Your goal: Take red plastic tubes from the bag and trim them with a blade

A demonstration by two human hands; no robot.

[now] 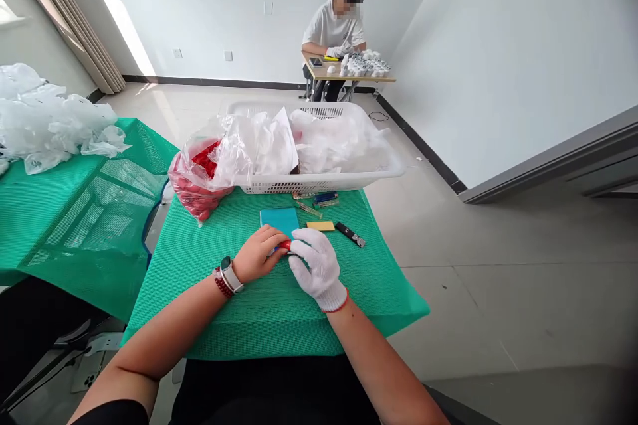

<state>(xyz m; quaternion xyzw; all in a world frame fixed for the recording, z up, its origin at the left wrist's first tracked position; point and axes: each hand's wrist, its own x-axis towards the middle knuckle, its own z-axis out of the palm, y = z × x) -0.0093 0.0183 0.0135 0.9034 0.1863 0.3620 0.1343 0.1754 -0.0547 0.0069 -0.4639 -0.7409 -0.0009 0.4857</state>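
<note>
Over the green mesh cloth, my bare left hand (pixel 260 252) is closed, its fingertips pinching a small red piece (pixel 285 245). My right hand (pixel 315 262), in a white knitted glove with a red cuff edge, meets it from the other side, thumb and fingers closed around the same piece. The piece's exact kind is too small to make out. Just beyond my left hand lies a flat blue square (pixel 279 218), partly covered by the fingers. A yellow rectangular block (pixel 319 226) and a slim black object with a silvery end (pixel 350 234) rest beyond my right hand.
Behind these lie a dark blue item (pixel 325 197) and several thin clear-and-coloured sticks (pixel 309 210). A plastic bag of red pieces (pixel 199 189) stands beside a white basket (pixel 323 182) holding clear bags. Plastic bags (pixel 54 119) cover the left table. A person works at a far desk.
</note>
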